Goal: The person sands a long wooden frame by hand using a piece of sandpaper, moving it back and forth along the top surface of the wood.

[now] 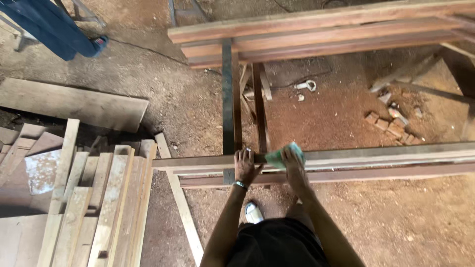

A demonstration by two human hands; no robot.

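Green cloth (280, 156) pressed on plank (376, 154) under right hand (293, 160), arm outstretched.

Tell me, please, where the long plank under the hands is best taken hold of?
Probably on the long plank just right of the right hand, from the near side, fingers over its top edge. It lies level across the dark crosspiece; the left hand already rests there, and that stretch is bare.

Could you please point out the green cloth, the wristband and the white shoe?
green cloth (280, 156), head view, on its middle, under the right hand.
wristband (240, 185), head view, on the left wrist.
white shoe (254, 213), head view, on its toe.
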